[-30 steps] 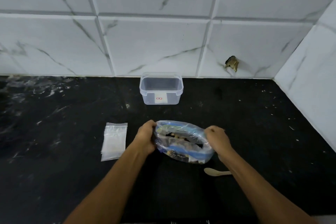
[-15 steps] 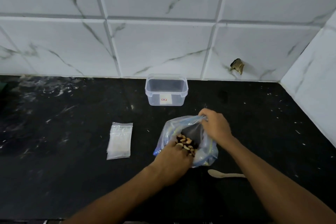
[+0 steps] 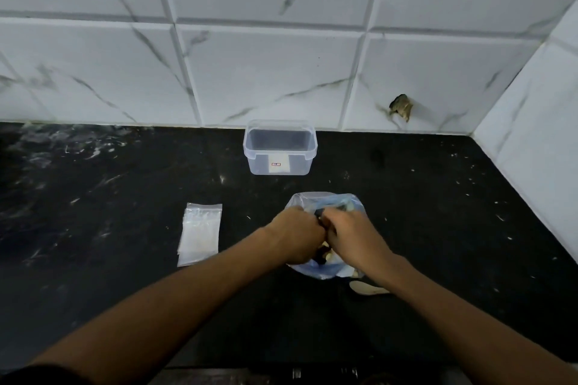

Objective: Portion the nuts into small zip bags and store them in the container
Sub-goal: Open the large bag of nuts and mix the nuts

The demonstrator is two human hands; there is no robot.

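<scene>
Nuts bag [image 3: 325,201] gripped by left hand [image 3: 297,234] and right hand [image 3: 353,236].

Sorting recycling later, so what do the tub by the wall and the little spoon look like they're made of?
Container: clear, slightly frosted plastic; the dark counter shows through its walls. Spoon: pale and matte, probably wood, though mostly hidden by the right forearm.

My left hand [image 3: 295,233] and right hand [image 3: 352,236] are bare, with no rings, watch or gloves, and both forearms are uncovered. At about 7 o'clock, in the bottom corner, the edge of my dark short sleeve [image 3: 40,376] shows on the left arm.
</scene>
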